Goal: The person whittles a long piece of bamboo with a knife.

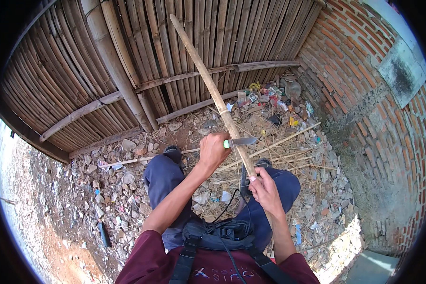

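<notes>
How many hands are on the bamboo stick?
1. The right hand grips the bamboo stick near its lower end; the left hand instead holds a knife against it.

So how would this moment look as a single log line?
left hand: grips knife, blade on bamboo stick | right hand: holds stick's lower end | setting: bamboo fence, brick wall, rubble ground
</notes>
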### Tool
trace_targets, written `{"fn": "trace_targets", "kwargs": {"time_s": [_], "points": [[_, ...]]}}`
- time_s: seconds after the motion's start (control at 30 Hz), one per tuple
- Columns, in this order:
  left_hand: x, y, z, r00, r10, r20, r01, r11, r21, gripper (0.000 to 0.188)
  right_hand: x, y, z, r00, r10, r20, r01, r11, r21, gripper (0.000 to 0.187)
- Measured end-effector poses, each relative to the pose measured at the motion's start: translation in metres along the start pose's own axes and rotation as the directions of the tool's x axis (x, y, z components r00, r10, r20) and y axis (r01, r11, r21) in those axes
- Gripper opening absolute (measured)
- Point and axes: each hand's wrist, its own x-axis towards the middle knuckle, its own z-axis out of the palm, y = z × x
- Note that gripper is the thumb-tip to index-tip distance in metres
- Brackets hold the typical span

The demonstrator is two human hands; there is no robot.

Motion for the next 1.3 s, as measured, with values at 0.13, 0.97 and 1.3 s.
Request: {"fn": "trace_targets", "kwargs": {"time_s": [0.13,0.97,1.3], "points": [[0.009,-0.003,0.003,0.989,-0.014,-0.148,0.008,0.999,-0.042,0.008,-0.001,-0.007,0.006,0.995,-0.059,-0.076,0.047,0.986,-0.157,0.022],[0.015,-0.035,0.003,0.979,-0.005,-0.206,0.001,1.0,-0.02,0.012,-0.015,0.002,0.039,0.995,-0.014,-0.098,0.007,0.998,-0.065,0.029],[0.012,-0.028,0.008,0.967,-0.014,-0.256,0.006,0.999,-0.032,0.015,-0.025,-0.01,0.038,0.989,0.137,-0.047,-0.131,0.985,0.116,0.033]]}}
